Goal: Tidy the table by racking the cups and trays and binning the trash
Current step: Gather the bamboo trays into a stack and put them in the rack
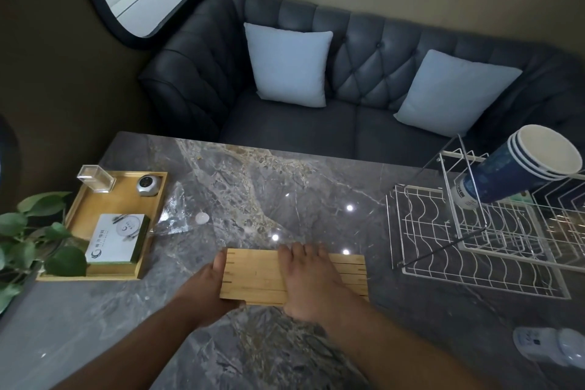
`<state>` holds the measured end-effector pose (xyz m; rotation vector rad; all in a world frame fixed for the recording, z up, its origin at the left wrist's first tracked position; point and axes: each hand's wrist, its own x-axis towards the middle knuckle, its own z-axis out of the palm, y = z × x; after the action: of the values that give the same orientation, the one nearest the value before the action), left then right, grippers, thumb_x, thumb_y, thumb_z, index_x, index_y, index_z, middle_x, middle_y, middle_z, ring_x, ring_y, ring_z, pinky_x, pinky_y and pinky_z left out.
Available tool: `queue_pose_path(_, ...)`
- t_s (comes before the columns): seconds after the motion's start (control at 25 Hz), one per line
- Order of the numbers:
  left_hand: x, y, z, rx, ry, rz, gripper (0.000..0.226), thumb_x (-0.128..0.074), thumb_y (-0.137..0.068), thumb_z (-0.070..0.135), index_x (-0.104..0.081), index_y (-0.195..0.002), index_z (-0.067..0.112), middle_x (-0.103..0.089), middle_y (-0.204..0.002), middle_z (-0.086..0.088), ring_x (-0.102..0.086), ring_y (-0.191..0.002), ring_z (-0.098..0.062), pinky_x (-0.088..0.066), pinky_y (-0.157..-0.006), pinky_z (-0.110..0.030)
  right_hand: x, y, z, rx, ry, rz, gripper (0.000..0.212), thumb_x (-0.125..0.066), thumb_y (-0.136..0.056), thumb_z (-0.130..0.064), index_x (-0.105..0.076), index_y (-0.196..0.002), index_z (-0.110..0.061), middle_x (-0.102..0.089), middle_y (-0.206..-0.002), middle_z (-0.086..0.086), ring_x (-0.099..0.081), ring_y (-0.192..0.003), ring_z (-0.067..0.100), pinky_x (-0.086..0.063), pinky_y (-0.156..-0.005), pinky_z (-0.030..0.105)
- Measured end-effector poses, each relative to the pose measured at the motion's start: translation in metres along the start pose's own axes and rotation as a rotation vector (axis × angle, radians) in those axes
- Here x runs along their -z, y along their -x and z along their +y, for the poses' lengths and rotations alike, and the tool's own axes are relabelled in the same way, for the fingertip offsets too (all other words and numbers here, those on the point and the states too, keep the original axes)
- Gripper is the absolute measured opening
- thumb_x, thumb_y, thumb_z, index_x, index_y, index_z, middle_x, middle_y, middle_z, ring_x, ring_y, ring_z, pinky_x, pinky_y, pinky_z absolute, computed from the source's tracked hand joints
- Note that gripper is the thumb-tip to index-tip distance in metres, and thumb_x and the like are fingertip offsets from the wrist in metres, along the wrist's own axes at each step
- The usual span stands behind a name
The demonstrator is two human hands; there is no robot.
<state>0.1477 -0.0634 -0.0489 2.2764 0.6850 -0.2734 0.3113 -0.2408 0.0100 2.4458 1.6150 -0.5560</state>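
Observation:
A stack of flat bamboo trays (253, 275) lies near the front middle of the grey marble table (285, 187). My left hand (210, 291) grips its left end, thumb on top. My right hand (308, 279) lies palm down across the stack's middle with fingers curled over the far edge. A white wire rack (474, 244) stands on the right, with a stack of blue paper cups (525, 168) tilted on its upper prongs. A crumpled clear plastic wrapper (177, 215) and a small white scrap (202, 218) lie left of centre.
A bamboo tray (79, 215) at the left holds a clear box (95, 178), a small silver device (148, 184) and a white booklet (118, 239). Plant leaves (28, 241) overlap it. A white bottle (550, 348) lies front right. A dark sofa (316, 123) with pale cushions lies beyond the table.

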Motion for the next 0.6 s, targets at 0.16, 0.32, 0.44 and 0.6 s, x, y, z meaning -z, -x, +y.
queue_pose_path(0.16,-0.001,0.001,0.001,0.010,0.023,0.016,0.098,-0.082,-0.062,0.044,-0.020,-0.138,0.040,-0.062,-0.106,0.013,-0.063,-0.092,-0.011,-0.051,-0.072,-0.027,0.004,-0.007,-0.010,-0.015,0.019,0.018,0.089,-0.079,-0.063,-0.037,-0.033,-0.134,-0.010,-0.047,-0.124,0.015,-0.047,-0.109,0.034,-0.036,-0.098,0.050)
queue_pose_path(0.32,-0.004,0.009,0.002,0.008,0.025,0.042,0.097,-0.079,-0.057,0.053,-0.025,-0.137,0.041,-0.066,-0.112,0.012,-0.067,-0.105,-0.015,-0.059,-0.080,-0.035,0.002,0.003,0.000,0.020,-0.031,0.057,0.094,-0.077,-0.061,-0.037,-0.029,-0.139,-0.013,-0.047,-0.127,0.012,-0.048,-0.112,0.033,-0.038,-0.103,0.050)
queue_pose_path(0.44,-0.001,0.016,-0.003,0.057,0.077,0.076,0.107,-0.084,-0.051,0.061,-0.031,-0.142,0.044,-0.060,-0.127,0.016,-0.059,-0.117,-0.010,-0.054,-0.094,-0.037,0.005,0.016,0.013,0.007,-0.144,0.102,0.093,-0.076,-0.060,-0.047,-0.027,-0.134,-0.020,-0.046,-0.128,0.006,-0.048,-0.113,0.030,-0.040,-0.104,0.047)
queue_pose_path(0.6,0.011,0.022,0.007,0.143,0.455,-0.012,0.091,-0.095,-0.054,0.053,-0.046,-0.130,0.046,-0.070,-0.116,0.011,-0.068,-0.106,-0.008,-0.057,-0.080,-0.023,0.019,0.033,0.032,-0.080,-0.444,0.139,0.099,-0.069,-0.060,-0.068,-0.021,-0.138,-0.032,-0.041,-0.135,-0.004,-0.043,-0.120,0.021,-0.038,-0.100,0.035)
